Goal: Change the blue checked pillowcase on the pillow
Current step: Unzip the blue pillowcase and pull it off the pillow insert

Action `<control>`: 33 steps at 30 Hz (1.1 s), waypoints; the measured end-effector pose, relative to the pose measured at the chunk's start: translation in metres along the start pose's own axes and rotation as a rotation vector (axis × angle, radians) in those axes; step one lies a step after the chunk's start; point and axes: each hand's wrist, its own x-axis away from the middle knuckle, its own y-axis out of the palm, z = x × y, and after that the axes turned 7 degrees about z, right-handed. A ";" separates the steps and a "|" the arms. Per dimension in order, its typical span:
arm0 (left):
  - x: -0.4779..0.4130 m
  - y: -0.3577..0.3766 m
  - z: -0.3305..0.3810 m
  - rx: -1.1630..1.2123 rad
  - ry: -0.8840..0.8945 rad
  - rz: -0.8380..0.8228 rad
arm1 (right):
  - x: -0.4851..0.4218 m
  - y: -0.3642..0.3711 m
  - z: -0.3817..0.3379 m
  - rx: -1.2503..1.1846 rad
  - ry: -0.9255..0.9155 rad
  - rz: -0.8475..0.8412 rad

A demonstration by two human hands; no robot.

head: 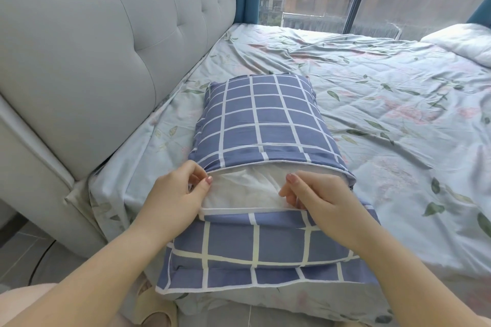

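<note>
With left hand [180, 190], pinching open hem of blue checked pillowcase [265, 114]. With right hand [321, 194], gripping white pillow [247, 190] between hands.

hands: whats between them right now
Head view: the white pillow, bare in the opening of the blue checked pillowcase, lies between the left hand and right hand.
</note>
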 end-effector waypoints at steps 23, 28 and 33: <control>-0.001 -0.002 0.015 0.100 -0.032 -0.111 | -0.025 0.006 0.000 0.068 0.020 0.083; 0.001 -0.003 0.017 0.136 0.018 -0.115 | -0.035 0.005 0.005 0.000 0.028 0.100; 0.001 -0.002 0.015 0.130 0.037 -0.118 | -0.045 0.005 0.004 -0.038 0.022 0.113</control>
